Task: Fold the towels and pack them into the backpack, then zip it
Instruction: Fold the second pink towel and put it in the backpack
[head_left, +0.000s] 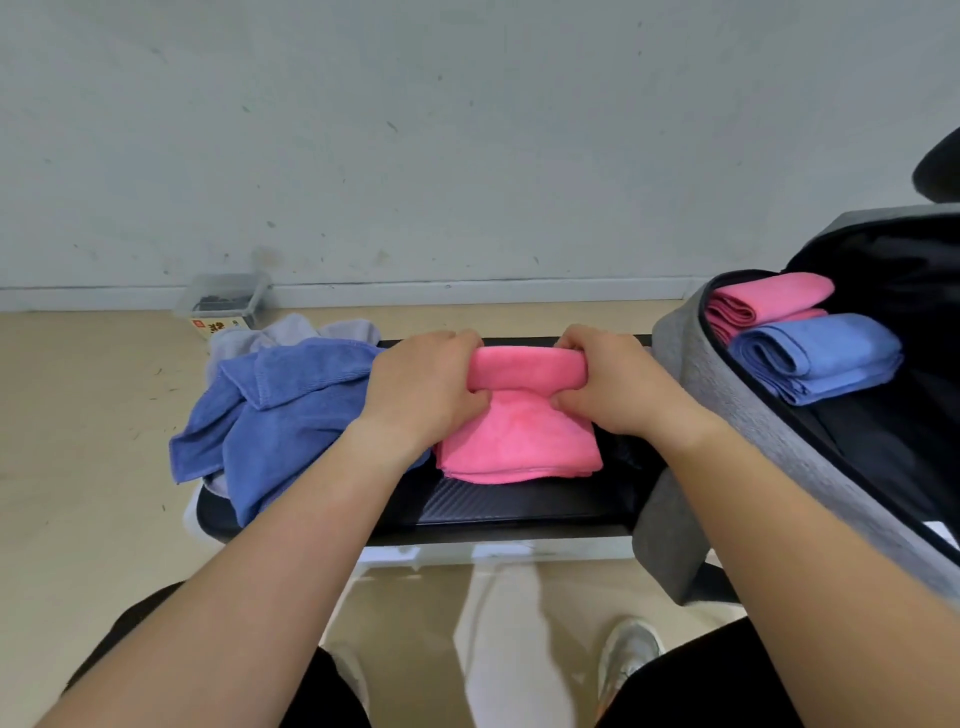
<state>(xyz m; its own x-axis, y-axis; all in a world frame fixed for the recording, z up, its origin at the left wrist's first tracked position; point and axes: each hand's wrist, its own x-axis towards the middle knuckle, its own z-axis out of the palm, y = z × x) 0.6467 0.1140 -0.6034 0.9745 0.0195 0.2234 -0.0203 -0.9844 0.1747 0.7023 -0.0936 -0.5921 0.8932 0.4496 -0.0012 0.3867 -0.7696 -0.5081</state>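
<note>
Black table by grey wall | step: rolling pink towel mid-table | my left grip and right grip both pinch its roll | next, I judge: tighten roll, lift into open backpack at right

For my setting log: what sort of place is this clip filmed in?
Probably a sparse indoor room, not clearly a home: scuffed plain wall, bare beige floor, and a small black table with a pink towel being folded on it.
</note>
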